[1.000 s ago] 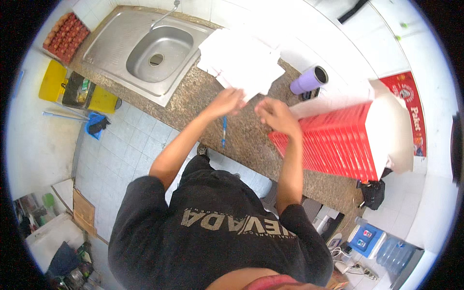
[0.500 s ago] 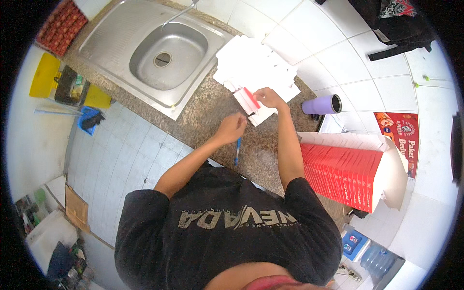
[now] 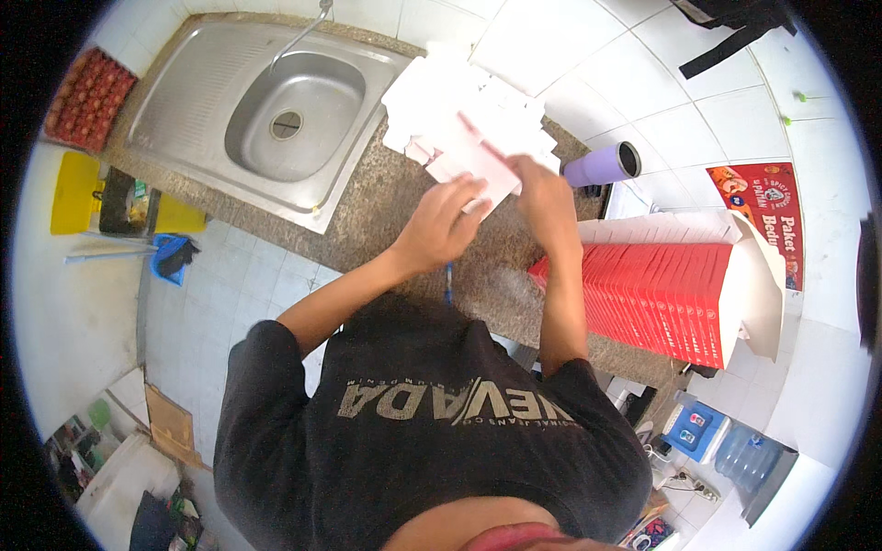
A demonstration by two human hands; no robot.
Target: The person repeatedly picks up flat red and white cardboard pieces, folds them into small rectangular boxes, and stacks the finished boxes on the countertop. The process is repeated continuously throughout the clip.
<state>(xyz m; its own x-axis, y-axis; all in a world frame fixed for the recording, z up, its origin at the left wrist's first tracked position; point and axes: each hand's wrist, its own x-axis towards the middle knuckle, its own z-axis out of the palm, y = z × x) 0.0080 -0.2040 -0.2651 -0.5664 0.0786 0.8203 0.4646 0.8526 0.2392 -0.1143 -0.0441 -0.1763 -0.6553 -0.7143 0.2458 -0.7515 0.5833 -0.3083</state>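
Observation:
Between my hands a white cardboard piece with a red strip [image 3: 485,171] tilts above a pile of flat white box blanks [image 3: 441,92] on the counter. My right hand [image 3: 546,200] is closed on its right edge. At its near-left edge is my left hand [image 3: 443,220], fingers stretched out and apart; whether they press on the card is hard to tell. A blue pen [image 3: 449,283] lies on the counter below my left hand, partly hidden by it.
A steel sink [image 3: 294,115] is set into the speckled counter [image 3: 354,234] at the left. Rightward stand a purple tumbler [image 3: 602,165] and a long row of nested red-and-white boxes [image 3: 643,298]. A red egg tray [image 3: 90,99] sits at the far left corner.
The red-striped piece has swung round, showing more of its white side. My left hand has opened from a pinch, and my right hand has come nearer and gripped the card's edge.

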